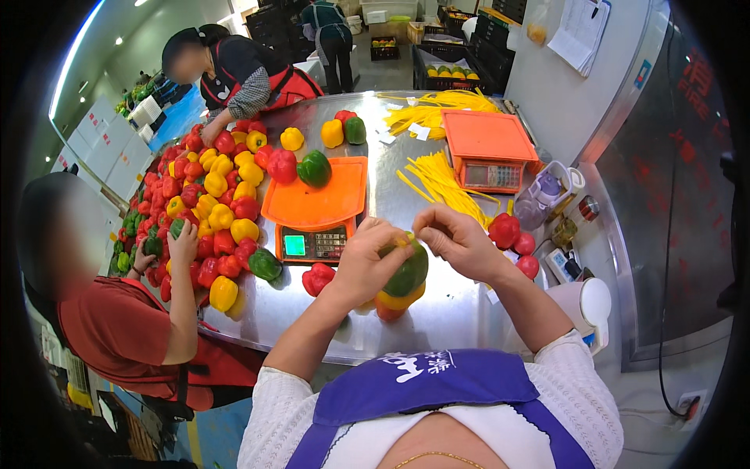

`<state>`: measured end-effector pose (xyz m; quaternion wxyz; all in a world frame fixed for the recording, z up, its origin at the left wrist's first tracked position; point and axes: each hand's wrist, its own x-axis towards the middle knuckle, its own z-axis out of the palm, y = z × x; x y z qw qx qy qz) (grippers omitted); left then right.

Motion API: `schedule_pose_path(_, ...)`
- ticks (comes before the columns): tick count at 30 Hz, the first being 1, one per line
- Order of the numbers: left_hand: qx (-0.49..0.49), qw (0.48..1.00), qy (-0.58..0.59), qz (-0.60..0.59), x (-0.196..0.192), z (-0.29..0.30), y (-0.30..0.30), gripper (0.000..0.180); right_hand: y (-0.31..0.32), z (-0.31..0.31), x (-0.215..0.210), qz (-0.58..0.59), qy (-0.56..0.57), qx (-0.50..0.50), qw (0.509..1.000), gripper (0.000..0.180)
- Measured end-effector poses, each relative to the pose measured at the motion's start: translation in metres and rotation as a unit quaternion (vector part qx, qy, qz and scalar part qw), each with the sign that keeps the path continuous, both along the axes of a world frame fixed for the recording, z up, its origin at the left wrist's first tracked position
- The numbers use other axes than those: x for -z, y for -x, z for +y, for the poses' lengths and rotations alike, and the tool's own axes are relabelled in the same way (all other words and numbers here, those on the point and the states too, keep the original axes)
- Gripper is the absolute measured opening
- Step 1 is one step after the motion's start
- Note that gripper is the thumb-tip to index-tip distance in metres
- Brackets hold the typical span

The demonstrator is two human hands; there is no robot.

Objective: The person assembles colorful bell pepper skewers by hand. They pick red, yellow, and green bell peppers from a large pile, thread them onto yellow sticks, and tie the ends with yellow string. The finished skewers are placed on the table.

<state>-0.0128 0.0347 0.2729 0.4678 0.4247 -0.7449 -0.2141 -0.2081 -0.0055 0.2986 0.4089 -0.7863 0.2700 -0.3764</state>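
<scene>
To the near right of the lit orange scale [316, 191], the left hand [371, 263] is curled nearly closed on the top of 1 dark green pepper [408, 277], above 1 yellow pepper [404, 299]; the right hand [459, 241], fingertips drawn close, hides whatever it may hold. On the scale's far edge sit 1 red pepper [282, 167] and 1 glossy green pepper [315, 169], with 4 more peppers [332, 134] beyond.

A white clipboard [580, 35] hangs at the frame's upper right, with stacked black crates [488, 47] to its left. A purple-topped bottle [534, 206] and a white jug [567, 303] stand at right; a black cord [662, 336] dangles at lower right.
</scene>
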Motion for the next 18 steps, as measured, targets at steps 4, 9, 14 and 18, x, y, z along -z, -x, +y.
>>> schedule_pose_path(4,0.02,0.996,-0.066,0.055,0.0,0.003,0.0,0.011,-0.003,-0.007,0.014,0.001,0.137,0.006,0.991,0.014)
schedule_pose_path(9,0.041,0.991,-0.084,0.096,0.007,0.001,-0.001,0.012,-0.003,-0.001,0.011,0.075,0.26,0.055,0.961,0.006)
schedule_pose_path(14,0.072,0.936,-0.242,0.246,0.006,-0.001,-0.002,0.015,-0.004,0.015,0.013,0.089,0.329,0.094,0.936,0.012)
schedule_pose_path(18,0.086,0.931,-0.255,0.247,0.006,-0.003,-0.003,0.015,-0.003,0.016,0.018,0.073,0.374,0.083,0.921,0.013)
